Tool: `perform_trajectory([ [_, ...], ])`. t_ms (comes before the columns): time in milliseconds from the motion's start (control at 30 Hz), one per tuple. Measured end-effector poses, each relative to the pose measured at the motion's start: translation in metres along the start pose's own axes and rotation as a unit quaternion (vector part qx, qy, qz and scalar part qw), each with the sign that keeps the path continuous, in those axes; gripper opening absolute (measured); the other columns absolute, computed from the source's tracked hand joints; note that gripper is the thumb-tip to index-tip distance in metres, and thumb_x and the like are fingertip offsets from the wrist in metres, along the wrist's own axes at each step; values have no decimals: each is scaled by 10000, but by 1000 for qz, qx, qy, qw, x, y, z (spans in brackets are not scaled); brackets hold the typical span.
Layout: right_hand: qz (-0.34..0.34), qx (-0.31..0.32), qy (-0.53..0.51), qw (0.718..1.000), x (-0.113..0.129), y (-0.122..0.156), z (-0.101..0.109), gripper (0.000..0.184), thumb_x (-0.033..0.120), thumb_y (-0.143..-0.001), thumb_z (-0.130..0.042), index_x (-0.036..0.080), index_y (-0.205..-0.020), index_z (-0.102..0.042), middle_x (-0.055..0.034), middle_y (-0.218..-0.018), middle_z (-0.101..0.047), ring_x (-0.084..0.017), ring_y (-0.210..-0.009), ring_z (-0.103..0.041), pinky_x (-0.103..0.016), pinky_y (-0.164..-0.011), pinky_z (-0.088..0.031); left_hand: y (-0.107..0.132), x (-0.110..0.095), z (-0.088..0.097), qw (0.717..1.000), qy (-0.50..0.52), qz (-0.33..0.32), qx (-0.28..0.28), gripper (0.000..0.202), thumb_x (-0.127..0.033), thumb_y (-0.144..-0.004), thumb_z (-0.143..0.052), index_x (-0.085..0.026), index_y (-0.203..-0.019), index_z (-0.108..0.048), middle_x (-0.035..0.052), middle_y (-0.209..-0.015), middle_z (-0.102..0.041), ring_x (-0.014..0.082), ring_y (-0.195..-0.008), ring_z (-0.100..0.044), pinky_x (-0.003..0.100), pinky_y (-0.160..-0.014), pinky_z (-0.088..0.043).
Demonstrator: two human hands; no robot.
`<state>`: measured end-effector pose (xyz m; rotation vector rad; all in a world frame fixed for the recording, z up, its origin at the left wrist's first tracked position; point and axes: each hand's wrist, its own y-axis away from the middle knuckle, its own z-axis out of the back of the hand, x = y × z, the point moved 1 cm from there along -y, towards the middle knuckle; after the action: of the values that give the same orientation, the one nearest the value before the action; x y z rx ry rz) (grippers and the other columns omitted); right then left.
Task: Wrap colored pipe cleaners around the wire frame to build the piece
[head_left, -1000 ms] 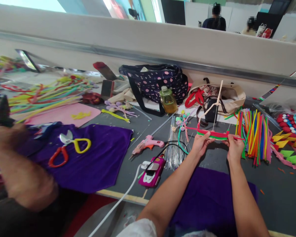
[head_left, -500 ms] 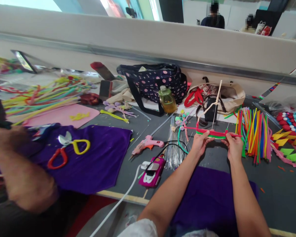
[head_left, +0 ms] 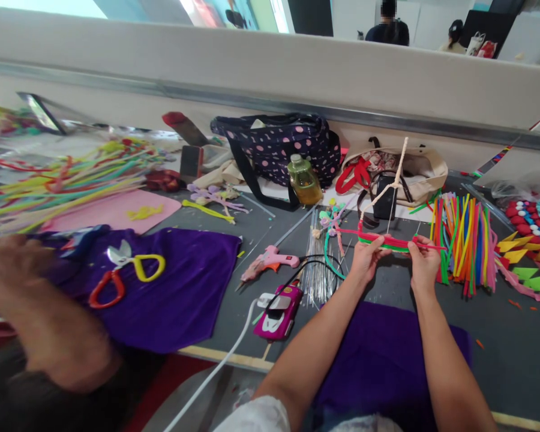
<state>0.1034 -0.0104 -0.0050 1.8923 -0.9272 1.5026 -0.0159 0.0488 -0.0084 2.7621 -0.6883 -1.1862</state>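
Observation:
A band of red and green pipe cleaners [head_left: 395, 243] stretches between my hands above the table. My left hand [head_left: 365, 258] pinches its left part, thumb on top. At its right end my right hand [head_left: 425, 264] is closed on the band, and red tips stick out past the fingers. From the band's left end rises a cream twisted stem [head_left: 400, 168] that forks, with a thin wire hanging from it. Near my left hand lie a bundle of clear thin sticks [head_left: 320, 270] and small lilac and green pipe-cleaner flowers [head_left: 332, 217].
Colourful pipe cleaners [head_left: 463, 246] lie right of my hands. A pink glue gun [head_left: 276, 259], magenta power strip [head_left: 279, 315] and scissors [head_left: 143, 267] lie leftward. A bottle [head_left: 306, 187] and spotted bag [head_left: 279, 141] stand behind. A co-worker's arm [head_left: 49, 312] reaches in from the left.
My right hand has shifted slightly left along the band, and its fingers have changed their grip. My left hand stays nearly in place. The co-worker's blurred hand and arm have moved.

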Motion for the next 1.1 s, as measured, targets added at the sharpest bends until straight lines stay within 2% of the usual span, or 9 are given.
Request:
perform_trajectory([
  [233,87,28,77,993,5,13,-5,349,384,-715,-696,168,-971,-598,-34,-852,-657,-141,-705,-624,-266,-652,-524,-2,3,0,1000,-17,1,-13,384,-255,-510,-881,-96,-767,-645,22,-664,-685,128,-568,-645,226,-542,-556],
  [367,111,33,98,988,7,16,-9,327,389,-742,-664,177,-977,-583,-33,-864,-641,-145,-724,-620,-265,-661,-519,-3,4,2,999,-12,2,-38,384,-251,-489,-886,-97,-737,-636,7,-632,-668,106,-528,-622,205,-524,-528],
  [533,148,33,130,980,6,20,-9,273,383,-781,-629,190,-968,-583,-34,-881,-628,-150,-764,-625,-267,-682,-525,-5,4,4,999,24,33,-26,440,-270,-507,-884,-129,-830,-622,7,-718,-691,113,-587,-646,217,-566,-545],
  [667,165,42,134,976,5,23,-8,261,390,-794,-619,201,-970,-584,-43,-934,-630,-158,-824,-635,-270,-705,-531,-4,2,3,999,16,34,-36,425,-221,-497,-884,-126,-809,-612,-21,-643,-650,95,-550,-623,201,-564,-540],
  [800,151,33,128,980,6,23,-10,292,407,-773,-643,196,-968,-591,-42,-903,-645,-158,-804,-643,-271,-694,-542,-4,2,2,999,5,11,-46,399,-213,-484,-886,-116,-753,-607,-25,-612,-636,90,-517,-609,195,-533,-532],
  [933,86,29,61,994,4,19,-9,354,426,-741,-682,177,-979,-598,-52,-887,-665,-170,-748,-664,-295,-638,-573,-5,2,3,998,13,-3,-53,392,-223,-473,-893,-109,-738,-627,-17,-613,-651,90,-501,-610,197,-530,-538],
  [1100,34,-2,13,999,-5,12,-6,320,454,-713,-707,169,-823,-613,6,-676,-631,-146,-589,-630,-314,-580,-595,-4,4,3,998,7,-9,-66,366,-246,-474,-896,-93,-709,-661,10,-632,-676,100,-515,-624,200,-541,-540],
])
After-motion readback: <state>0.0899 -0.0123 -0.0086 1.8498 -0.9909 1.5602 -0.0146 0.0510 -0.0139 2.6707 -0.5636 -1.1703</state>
